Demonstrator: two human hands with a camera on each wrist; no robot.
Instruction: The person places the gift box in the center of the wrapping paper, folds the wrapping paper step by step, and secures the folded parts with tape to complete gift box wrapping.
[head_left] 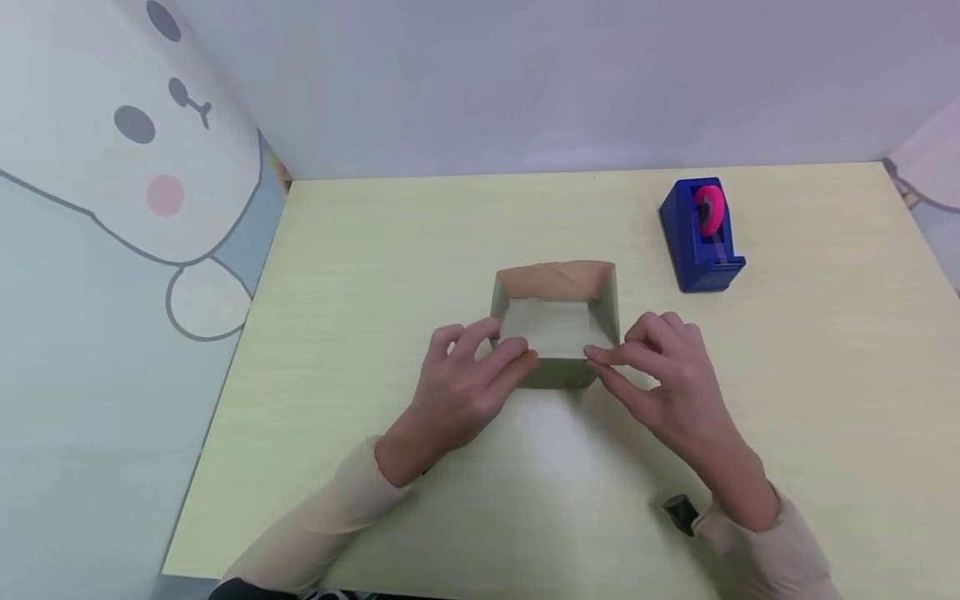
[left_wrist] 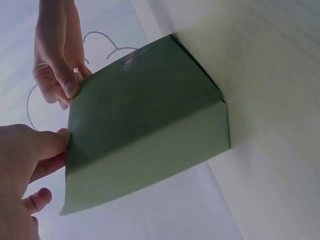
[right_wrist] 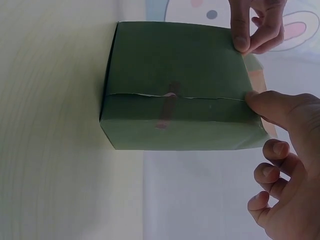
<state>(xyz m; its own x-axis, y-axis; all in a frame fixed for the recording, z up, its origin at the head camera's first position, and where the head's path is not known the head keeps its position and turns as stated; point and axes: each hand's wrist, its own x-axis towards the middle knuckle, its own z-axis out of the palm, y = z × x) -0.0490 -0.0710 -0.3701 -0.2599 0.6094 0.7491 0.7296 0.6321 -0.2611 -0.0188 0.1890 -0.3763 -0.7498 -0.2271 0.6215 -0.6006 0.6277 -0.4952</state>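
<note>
The open box (head_left: 555,373) lies at frame centre, extending toward the upper edge from the left hand (head_left: 468,387) and right hand (head_left: 675,379); each (neither is nearer) pinches its lower rim (head_left: 561,359).

Desk (head_left: 360,275): pale yellowish top, faint streaked grain, straight far edge lying beyond the left grip (head_left: 467,379) and the right grip (head_left: 667,379). Item one: green box (head_left: 558,375), open-topped, standing on the surface between the two grips, its near wall touched by both. Item two: blue tape dispenser (head_left: 684,242) (pink roll (head_left: 716,207) seated in it), placed beyond the right grip, apart from the box.
</note>
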